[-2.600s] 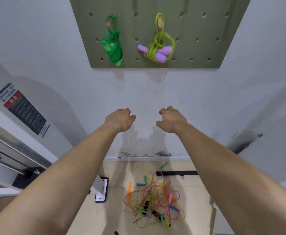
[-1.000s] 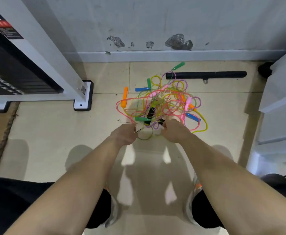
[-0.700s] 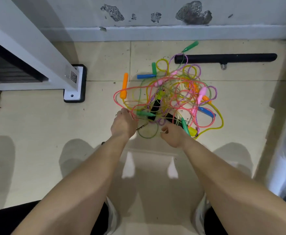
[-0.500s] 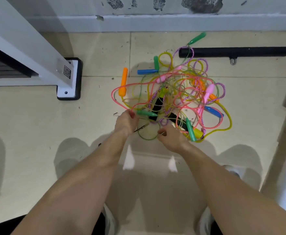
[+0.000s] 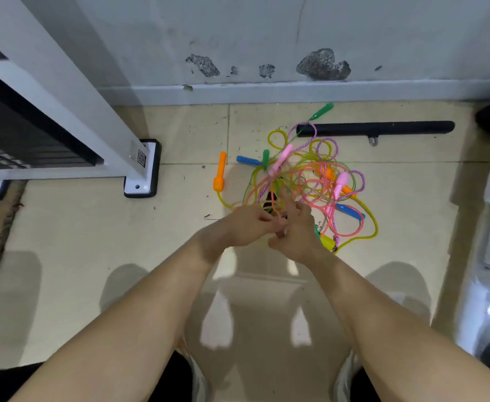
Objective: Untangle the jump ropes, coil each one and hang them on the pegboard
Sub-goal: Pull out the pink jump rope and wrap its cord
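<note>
At near edge of jump-rope tangle (image 5: 310,175) on floor (image 5: 93,242), left hand (image 5: 246,227) and right hand (image 5: 298,236) meet, curled fingers (image 5: 262,217) pinching one pink cord (image 5: 272,198).

Bare indoor room, beige tiled floor (image 5: 93,256), chipped grey wall (image 5: 322,65), white metal frame (image 5: 63,91)

Jump ropes (image 5: 310,181): one tangled heap on the floor, close to the far wall. Pink, yellow, green and purple braided cords interloop. Orange handle (image 5: 220,172) lies at the left edge, blue handle (image 5: 349,210) at the right, green handle (image 5: 320,111) farthest. Pink cord (image 5: 273,198) rises from the near edge.
</note>
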Demonstrator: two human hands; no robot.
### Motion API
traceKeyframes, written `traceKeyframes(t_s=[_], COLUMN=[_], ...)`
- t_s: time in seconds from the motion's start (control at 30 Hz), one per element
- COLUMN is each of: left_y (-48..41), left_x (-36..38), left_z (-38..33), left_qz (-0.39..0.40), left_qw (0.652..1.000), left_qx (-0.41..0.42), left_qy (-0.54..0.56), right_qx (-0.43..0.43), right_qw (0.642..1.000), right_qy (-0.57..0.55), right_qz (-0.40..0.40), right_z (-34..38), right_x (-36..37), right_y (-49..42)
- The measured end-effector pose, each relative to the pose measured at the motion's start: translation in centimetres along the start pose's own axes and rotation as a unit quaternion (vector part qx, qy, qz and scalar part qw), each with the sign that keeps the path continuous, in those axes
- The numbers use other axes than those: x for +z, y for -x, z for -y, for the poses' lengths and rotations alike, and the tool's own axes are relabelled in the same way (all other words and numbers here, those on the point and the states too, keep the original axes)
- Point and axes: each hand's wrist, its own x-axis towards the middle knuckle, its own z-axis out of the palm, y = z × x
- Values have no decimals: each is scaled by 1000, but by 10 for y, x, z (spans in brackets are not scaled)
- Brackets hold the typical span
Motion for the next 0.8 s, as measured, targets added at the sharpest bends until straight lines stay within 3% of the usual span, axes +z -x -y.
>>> traceKeyframes(t_s=[0.13, 0.4, 0.53, 0.7, 0.8], left_y=[57, 129, 150, 171, 181], left_x=[-41, -99, -114, -127, -138], left_z=[-68, -156, -195, -229, -231], left_qz=[51, 30, 38, 42, 0], left_qw=[996, 954, 918, 864, 820], left_qx=[46, 121, 152, 206, 239], left_qy=[63, 274, 364, 458, 520], right_qx=[-28, -124, -138, -103, -93], right_qw=[999, 989, 988, 987, 986], right_qy=[23, -9, -23, -115, -136], right_qz=[21, -81, -72, 51, 20], right_z=[30, 108, 144, 146, 136], right_x=[-28, -98, -122, -112, -99], right_y=[32, 79, 93, 106, 111])
